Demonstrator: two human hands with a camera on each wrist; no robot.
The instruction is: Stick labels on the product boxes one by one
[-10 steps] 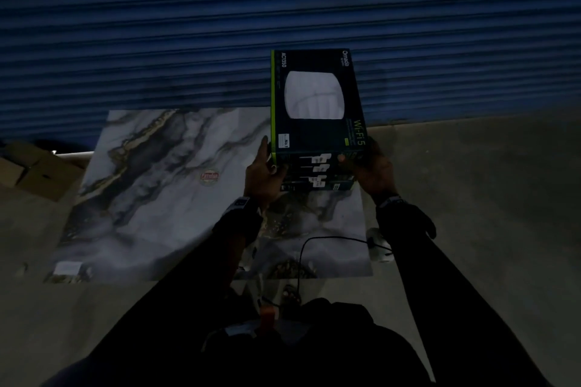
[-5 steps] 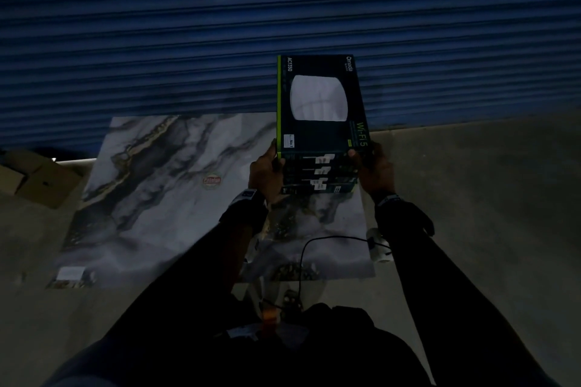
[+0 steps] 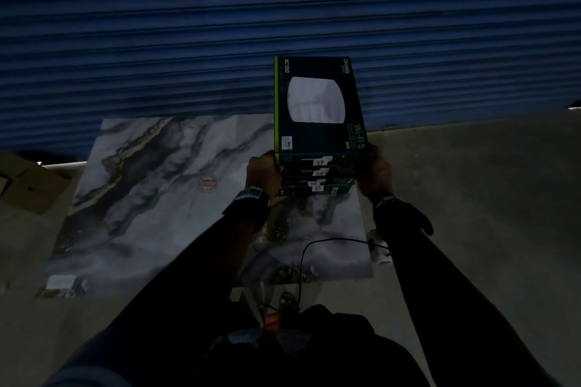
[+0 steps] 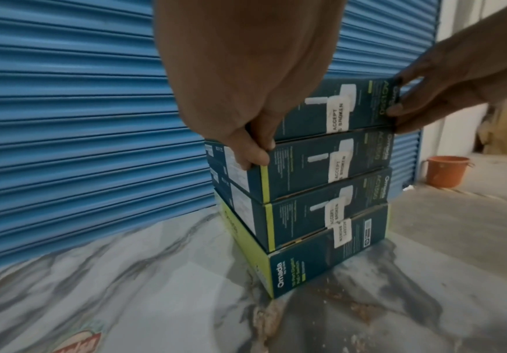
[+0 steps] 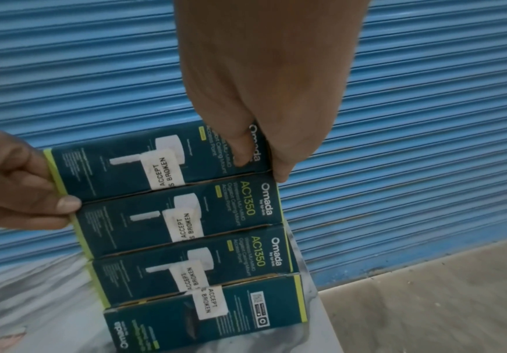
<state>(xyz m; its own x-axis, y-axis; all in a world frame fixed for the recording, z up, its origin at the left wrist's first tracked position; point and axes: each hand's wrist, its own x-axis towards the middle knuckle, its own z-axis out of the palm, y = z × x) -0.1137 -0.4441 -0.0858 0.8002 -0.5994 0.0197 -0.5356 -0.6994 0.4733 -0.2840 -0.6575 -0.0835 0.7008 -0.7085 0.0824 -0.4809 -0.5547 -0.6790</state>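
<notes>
Head view: a marble-patterned slab (image 3: 151, 198) lies on a grey concrete floor (image 3: 471, 198) in front of a blue roller shutter (image 3: 283, 25). A flattened cardboard piece (image 3: 28, 185) lies at the far left, and a black cable (image 3: 314, 248) crosses the slab's near edge. The picture is very dark, and the person's lap at the near edge cannot be made out. A stack of four product boxes (image 3: 317, 173) stands on the right part of the slab, the top box (image 3: 314, 104) showing its lid. The left hand (image 3: 264, 173) and right hand (image 3: 374, 171) clasp the stack's two near corners.

Left wrist view: the slab (image 4: 125, 274) and shutter (image 4: 79, 107) appear bright here; an orange bucket (image 4: 445, 174) stands at the far right. The left hand (image 4: 246, 83) hides much of the top box (image 4: 358, 107); its fingers (image 4: 252, 155) curl over the near left corner, reaching the second box (image 4: 306, 167). The right hand (image 4: 445, 90) pinches the opposite corner.

Right wrist view: white seal labels (image 5: 161, 169) reading "ACCEPT… BROKEN" bridge each box's seam. The right hand (image 5: 270, 90) grips the top box (image 5: 125, 162), fingers (image 5: 243, 152) narrow, thumb on its front. The left hand (image 5: 16, 181) is cut off by the left edge.
</notes>
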